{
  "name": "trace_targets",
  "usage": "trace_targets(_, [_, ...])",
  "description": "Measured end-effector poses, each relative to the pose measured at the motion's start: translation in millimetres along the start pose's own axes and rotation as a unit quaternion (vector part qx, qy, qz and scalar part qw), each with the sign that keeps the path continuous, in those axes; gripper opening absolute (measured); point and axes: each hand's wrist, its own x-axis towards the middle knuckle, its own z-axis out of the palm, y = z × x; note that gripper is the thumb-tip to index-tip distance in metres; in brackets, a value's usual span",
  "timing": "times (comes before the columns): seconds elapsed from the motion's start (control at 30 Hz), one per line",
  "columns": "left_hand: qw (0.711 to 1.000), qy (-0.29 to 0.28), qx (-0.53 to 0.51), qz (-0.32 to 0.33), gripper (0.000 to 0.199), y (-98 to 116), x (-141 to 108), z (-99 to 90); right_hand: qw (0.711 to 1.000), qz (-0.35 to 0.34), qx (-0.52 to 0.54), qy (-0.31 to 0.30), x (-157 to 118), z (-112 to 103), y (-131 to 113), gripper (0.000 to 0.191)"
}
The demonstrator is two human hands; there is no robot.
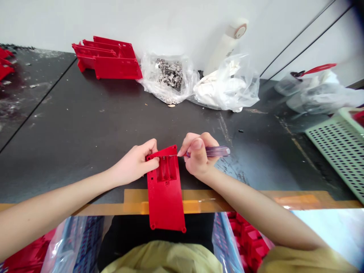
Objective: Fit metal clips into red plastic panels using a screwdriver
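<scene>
A red plastic housing (166, 201) lies at the table's front edge, its lower part sticking out over the edge. My left hand (142, 160) pinches its upper left corner, the thumb beside a slotted compartment (167, 168). In my right hand (199, 153) is a screwdriver-like tool with a clear purple handle (217, 151). Its thin shaft points left and reaches the top of the compartment, where a small metal piece seems to sit. The fingers partly hide the shaft.
Red housings (113, 62) stand at the back left. Beside them are a bag of small metal parts (170, 74), a bag with white contents (224, 87) and a white bottle (224, 47). A green basket (338, 140) is at the right. Crates with red parts (250, 240) sit below the table.
</scene>
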Motion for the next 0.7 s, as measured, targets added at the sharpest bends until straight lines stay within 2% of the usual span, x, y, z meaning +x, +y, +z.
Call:
trace_targets(0.2, [1.0,0.002,0.003,0.001,0.016,-1.8,-0.3,1.0,1.0,0.002,-0.012,-0.028,1.2,-1.3,1.1,0.041])
trace_targets(0.4, [1.0,0.024,0.013,0.004,0.014,-4.3,-0.9,2.8,0.999,-0.014,-0.013,-0.033,2.3,-3.6,4.1,0.04])
trace_targets(0.7, [1.0,0.02,0.013,-0.004,0.015,0.0,-0.3,2.4,0.999,-0.017,-0.028,-0.04,3.3,-4.2,0.9,0.041])
